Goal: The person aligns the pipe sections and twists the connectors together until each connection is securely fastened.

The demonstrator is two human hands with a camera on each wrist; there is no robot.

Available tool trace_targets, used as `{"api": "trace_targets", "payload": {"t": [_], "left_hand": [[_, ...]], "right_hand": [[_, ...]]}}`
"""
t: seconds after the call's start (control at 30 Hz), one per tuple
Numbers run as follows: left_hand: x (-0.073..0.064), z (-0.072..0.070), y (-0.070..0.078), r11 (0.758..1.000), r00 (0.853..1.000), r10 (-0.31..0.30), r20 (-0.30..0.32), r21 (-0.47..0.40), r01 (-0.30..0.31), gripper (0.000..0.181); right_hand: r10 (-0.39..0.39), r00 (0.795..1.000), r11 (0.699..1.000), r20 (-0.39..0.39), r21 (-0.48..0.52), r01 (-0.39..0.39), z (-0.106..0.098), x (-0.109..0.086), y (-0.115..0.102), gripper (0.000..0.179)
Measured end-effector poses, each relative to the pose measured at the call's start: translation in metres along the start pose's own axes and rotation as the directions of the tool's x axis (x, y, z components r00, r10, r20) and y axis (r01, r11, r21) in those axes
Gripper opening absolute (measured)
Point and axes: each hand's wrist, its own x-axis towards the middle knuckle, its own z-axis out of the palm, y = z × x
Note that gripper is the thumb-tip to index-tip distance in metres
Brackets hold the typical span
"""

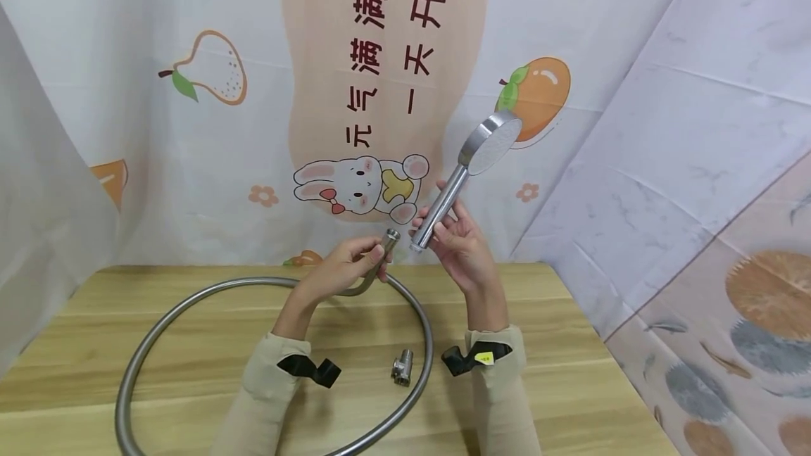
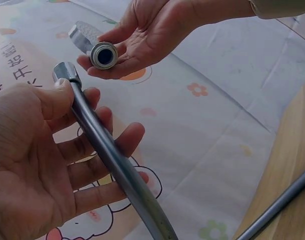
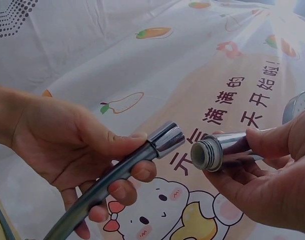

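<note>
Gripped by my left hand (image 1: 338, 269), the metal hose (image 2: 112, 153) loops near the far edge of the table (image 1: 570, 371); my right hand (image 1: 469, 252) holds the shower head (image 1: 457, 178).

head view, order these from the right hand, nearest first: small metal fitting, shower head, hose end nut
1. shower head: held in the right hand
2. hose end nut: to that hand's left, in the left hand
3. small metal fitting: lower left, on the table

The 2 hands (image 1: 345, 266) (image 1: 467, 248) hold a hose (image 1: 428, 343) (left) and a shower head (image 1: 474, 150) (right) above a table (image 1: 557, 343).
</note>
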Motion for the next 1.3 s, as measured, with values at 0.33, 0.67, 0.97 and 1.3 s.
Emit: {"api": "trace_targets", "payload": {"t": [0.33, 0.67, 0.97, 1.3], "left_hand": [[-0.0008, -0.0033, 0.006, 0.999, 0.992, -0.031, 0.121, -0.006, 0.032, 0.03], [0.0025, 0.0005, 0.004, 0.996, 0.987, -0.092, 0.13, 0.014, 0.091, 0.031], [0.0046, 0.0039, 0.001, 0.996, 0.985, -0.087, 0.146, 0.043, 0.081, 0.03], [0.0047, 0.0064, -0.0026, 0.996, 0.984, -0.085, 0.159, 0.043, 0.079, 0.031]], "right_hand": [[-0.031, 0.999, 0.999, 0.044, 0.02, 0.03, 0.0053, -0.0017, -0.0049, 0.068], [-0.122, 0.986, 0.992, 0.112, -0.018, 0.125, 0.0067, 0.0002, -0.0035, 0.064], [-0.15, 0.976, 0.986, 0.159, -0.05, 0.16, 0.0054, 0.0009, 0.0006, 0.065], [-0.152, 0.962, 0.98, 0.227, -0.093, 0.177, 0.0011, 0.0009, 0.005, 0.063]]}}
